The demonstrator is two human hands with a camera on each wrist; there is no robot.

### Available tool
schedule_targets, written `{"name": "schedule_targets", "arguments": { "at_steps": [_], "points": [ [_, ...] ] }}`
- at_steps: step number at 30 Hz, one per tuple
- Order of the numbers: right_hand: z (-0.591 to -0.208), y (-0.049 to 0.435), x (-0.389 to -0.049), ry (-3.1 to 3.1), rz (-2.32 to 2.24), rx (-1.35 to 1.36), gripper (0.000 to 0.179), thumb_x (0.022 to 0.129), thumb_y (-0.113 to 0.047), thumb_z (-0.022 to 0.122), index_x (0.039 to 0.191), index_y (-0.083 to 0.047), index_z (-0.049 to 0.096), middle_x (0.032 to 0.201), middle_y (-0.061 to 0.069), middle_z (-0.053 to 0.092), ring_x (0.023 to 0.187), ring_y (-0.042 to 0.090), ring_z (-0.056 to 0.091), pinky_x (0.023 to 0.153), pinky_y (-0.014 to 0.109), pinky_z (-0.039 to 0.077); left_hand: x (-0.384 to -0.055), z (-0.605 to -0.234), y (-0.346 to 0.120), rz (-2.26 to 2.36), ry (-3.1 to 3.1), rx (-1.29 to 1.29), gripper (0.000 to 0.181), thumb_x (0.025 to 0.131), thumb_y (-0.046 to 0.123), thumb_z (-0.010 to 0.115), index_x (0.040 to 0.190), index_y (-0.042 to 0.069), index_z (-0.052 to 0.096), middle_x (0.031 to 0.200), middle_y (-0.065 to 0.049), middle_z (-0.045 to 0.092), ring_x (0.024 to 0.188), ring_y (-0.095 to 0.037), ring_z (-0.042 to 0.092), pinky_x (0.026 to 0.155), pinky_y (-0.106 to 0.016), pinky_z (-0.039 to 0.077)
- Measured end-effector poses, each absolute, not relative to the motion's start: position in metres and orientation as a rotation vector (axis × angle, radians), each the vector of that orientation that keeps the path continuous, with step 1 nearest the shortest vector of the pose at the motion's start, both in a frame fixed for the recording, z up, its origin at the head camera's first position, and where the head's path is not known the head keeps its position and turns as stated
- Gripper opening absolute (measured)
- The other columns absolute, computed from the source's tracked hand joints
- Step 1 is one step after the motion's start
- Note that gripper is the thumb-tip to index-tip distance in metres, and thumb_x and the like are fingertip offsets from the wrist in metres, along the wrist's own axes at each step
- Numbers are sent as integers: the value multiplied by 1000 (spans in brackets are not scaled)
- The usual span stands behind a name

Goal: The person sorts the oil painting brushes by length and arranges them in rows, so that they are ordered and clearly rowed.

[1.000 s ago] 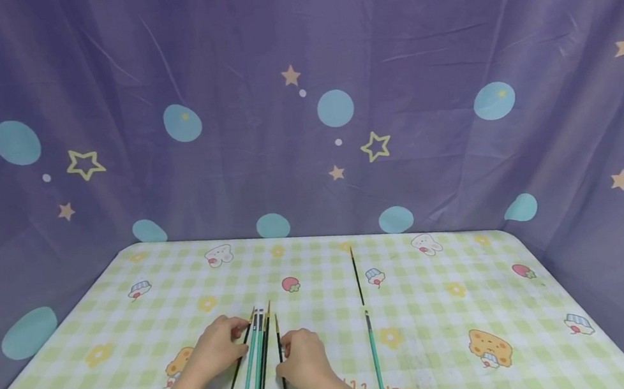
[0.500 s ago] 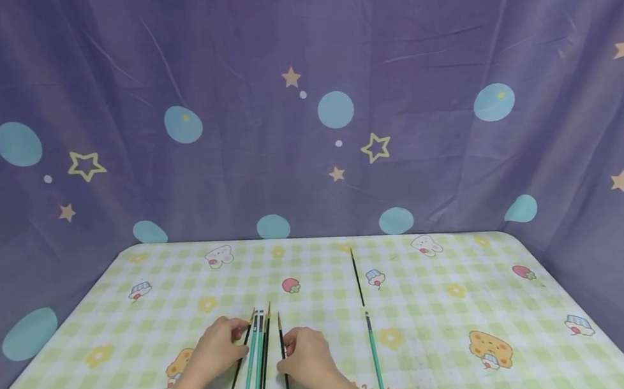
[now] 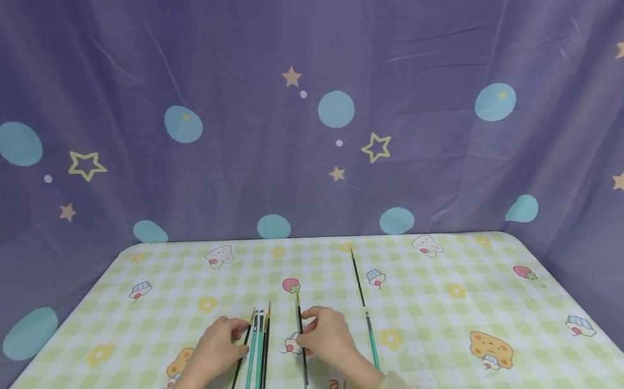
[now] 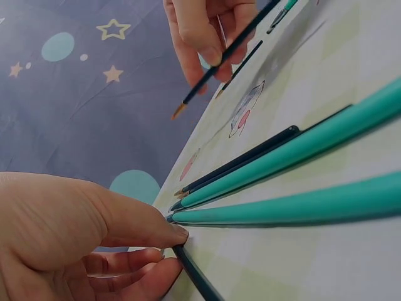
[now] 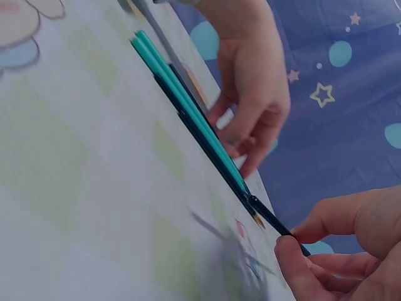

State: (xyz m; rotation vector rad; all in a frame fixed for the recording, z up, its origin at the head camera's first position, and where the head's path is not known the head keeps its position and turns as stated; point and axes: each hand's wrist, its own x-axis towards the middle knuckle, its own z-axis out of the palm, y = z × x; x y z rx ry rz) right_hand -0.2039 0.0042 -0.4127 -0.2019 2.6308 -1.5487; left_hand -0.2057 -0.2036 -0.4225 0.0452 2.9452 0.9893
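My right hand (image 3: 325, 334) pinches a thin black paintbrush (image 3: 300, 324) between thumb and fingers, its tan tip pointing away from me. In the left wrist view this brush (image 4: 232, 50) hangs over the cloth, with a shadow below it. My left hand (image 3: 222, 346) pinches another black paintbrush (image 3: 234, 383) near its bristle end, at the left side of a bundle. Beside it lie two teal paintbrushes (image 3: 248, 388) and some black paintbrushes (image 3: 265, 367), nearly parallel. In the right wrist view the bundle's teal handles (image 5: 188, 103) run up towards my left hand.
Right of my right hand, a black paintbrush (image 3: 357, 279) lies towards the back. Nearer me lies a teal paintbrush (image 3: 372, 341), its lower end hidden by my right forearm. A green checked tablecloth (image 3: 430, 322) covers the table. A purple curtain (image 3: 263, 168) hangs behind it.
My right hand has moved right and slightly away from me with its black paintbrush, off the bundle and up from the cloth. The left hand has stayed in place.
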Motion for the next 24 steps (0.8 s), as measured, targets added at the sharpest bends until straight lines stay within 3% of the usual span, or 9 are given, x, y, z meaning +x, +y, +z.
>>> {"name": "schedule_targets", "arguments": {
  "at_steps": [12,24],
  "points": [
    [-408,39,-231,2652,-1588,-179,41,71,-1,65,112,2,60,71,4,63,49,13,60,49,24,51,-204,-423,-203,993,2951,41,37,72,3,65,109,0,62,83,-6,47,56,-12,47,46,-23,42],
    [-407,65,-251,2547,-1706,-145,44,75,1,60,118,1,56,75,8,59,51,12,57,51,27,53,-203,-421,-202,1006,2943,31,37,72,2,66,109,0,62,83,-6,47,53,-12,48,45,-23,43]
  ]
}}
